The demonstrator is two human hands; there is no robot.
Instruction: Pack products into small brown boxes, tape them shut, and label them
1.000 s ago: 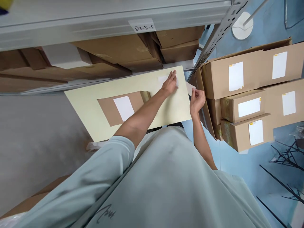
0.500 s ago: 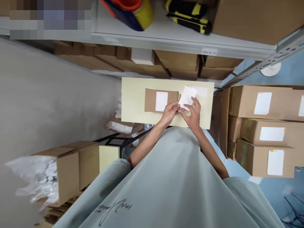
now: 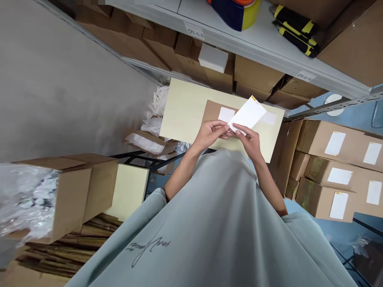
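Head view: white label (image 3: 250, 111) — held slanting above pale tabletop (image 3: 182, 105)
Left hand (image 3: 209, 134): angled inward — thumb and fingers pinching the label's lower corner
Right hand (image 3: 250, 142): fingers bent, pinching the label's lower edge

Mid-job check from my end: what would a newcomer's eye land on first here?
Probably the white label with its yellow corner mark, held by the left hand and right hand above the pale tabletop at the centre. Next, likely the black-and-yellow tools on the shelf at upper right, then the stacked cardboard boxes with white labels at the right.
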